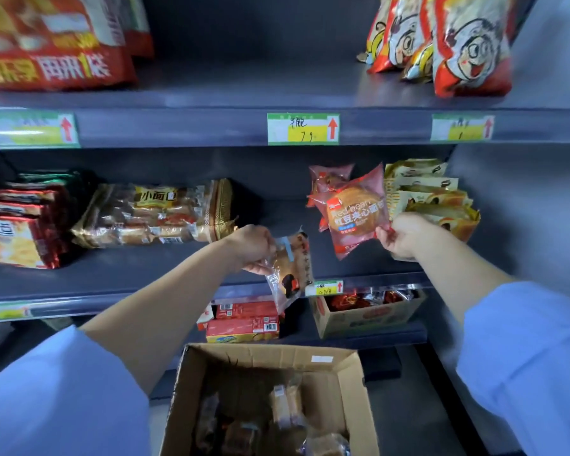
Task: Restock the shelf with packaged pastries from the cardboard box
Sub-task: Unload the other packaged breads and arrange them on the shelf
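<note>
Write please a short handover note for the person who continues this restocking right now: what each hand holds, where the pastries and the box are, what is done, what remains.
Left hand: shut on a clear-wrapped pastry, held in front of the middle shelf edge.
Right hand: shut on the corner of a pink red-bean bun packet, raised at the middle shelf, near more pink packets standing behind.
Cardboard box: open on the floor below, several wrapped pastries inside.
Done: some pink packets are shelved.
Left: place both held packets, then empty the box.

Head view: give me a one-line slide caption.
Left hand holds a clear-wrapped pastry, right hand a red bean bun, above the cardboard box.
</note>
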